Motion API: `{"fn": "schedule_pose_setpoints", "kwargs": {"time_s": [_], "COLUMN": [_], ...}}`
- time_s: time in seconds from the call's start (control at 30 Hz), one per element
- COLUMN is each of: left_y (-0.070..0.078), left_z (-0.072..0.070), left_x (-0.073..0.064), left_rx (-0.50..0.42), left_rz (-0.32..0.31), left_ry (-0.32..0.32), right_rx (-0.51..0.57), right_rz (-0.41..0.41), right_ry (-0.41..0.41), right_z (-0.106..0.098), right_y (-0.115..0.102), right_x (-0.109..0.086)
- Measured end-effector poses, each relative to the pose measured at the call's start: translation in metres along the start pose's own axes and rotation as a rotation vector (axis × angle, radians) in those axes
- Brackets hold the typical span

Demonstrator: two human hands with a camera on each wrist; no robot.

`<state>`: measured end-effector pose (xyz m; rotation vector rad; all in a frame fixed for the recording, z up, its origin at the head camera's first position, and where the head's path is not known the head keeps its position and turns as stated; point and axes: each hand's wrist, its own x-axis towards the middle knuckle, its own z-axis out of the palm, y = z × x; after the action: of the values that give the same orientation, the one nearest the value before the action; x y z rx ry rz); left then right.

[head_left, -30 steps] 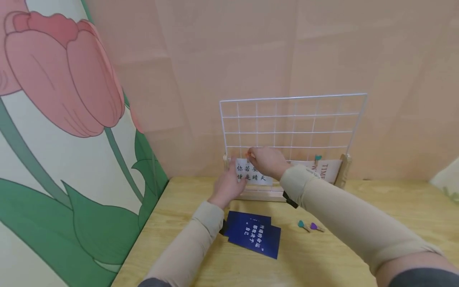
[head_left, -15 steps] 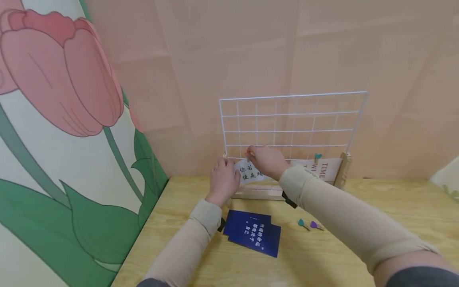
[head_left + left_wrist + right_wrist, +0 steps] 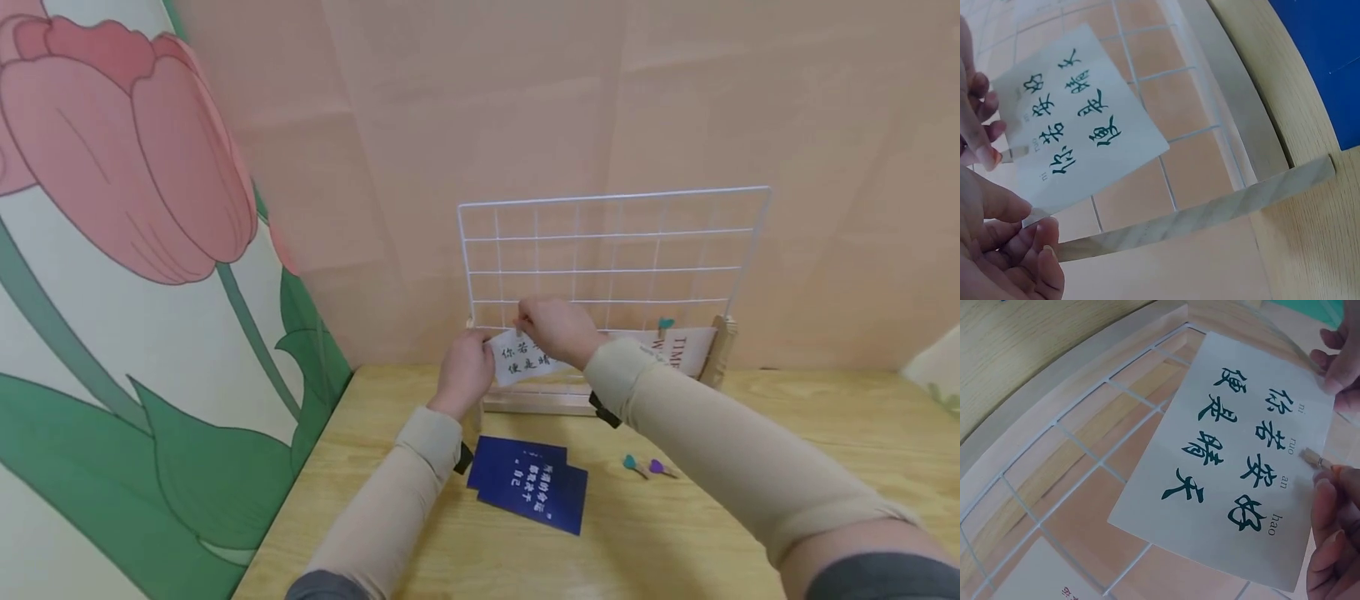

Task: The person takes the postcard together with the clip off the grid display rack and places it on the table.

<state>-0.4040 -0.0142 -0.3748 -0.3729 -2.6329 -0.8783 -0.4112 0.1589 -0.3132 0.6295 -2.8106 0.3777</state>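
Observation:
A white card with dark green Chinese characters (image 3: 1229,456) stands tilted in front of the white wire grid (image 3: 615,197). My left hand (image 3: 467,371) pinches its upper left corner between thumb and fingers. At the card's top edge my right hand (image 3: 561,329) pinches a small wooden clothespin (image 3: 1314,457) with a bit of orange at its end. The clothespin's jaws overlap the card's top margin in both wrist views. The right part of the card is hidden behind my right hand in the head view.
The grid stands in a wooden base (image 3: 540,406) on the table. To the right, a pale card with red letters (image 3: 697,346) hangs under a teal heart clothespin (image 3: 666,323). Blue cards (image 3: 498,458), a teal clothespin (image 3: 632,463) and a purple clothespin (image 3: 660,468) lie in front.
My left hand has shifted from the card's left side to its upper left corner and now pinches it. The card has tilted, its left end lower. My right hand keeps its pinch.

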Motion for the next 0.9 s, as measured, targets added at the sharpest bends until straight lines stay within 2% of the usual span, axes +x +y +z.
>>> {"fn": "schedule_pose_setpoints", "kwargs": {"time_s": [0.2,0.3,0.4,0.63,0.9], "left_y": [-0.001,0.0,0.0,-0.002,-0.003], "left_z": [0.0,0.0,0.001,-0.001,-0.003], "left_x": [0.003,0.003,0.002,0.004,0.006], "left_rx": [-0.005,-0.002,0.001,-0.01,-0.033], "left_rz": [-0.026,-0.033,-0.037,-0.053,-0.075], "left_ry": [0.01,0.014,0.018,0.023,-0.017], "right_rx": [-0.079,-0.083,-0.041,0.135,0.172], "right_rz": [-0.07,-0.095,-0.098,-0.03,-0.004], "right_ry": [0.028,0.05,0.055,0.099,0.076], "right_z": [0.005,0.008,0.011,0.005,0.003], "right_y": [-0.001,0.001,0.003,0.005,0.009], "right_x": [0.001,0.001,0.0,0.0,-0.004]}}
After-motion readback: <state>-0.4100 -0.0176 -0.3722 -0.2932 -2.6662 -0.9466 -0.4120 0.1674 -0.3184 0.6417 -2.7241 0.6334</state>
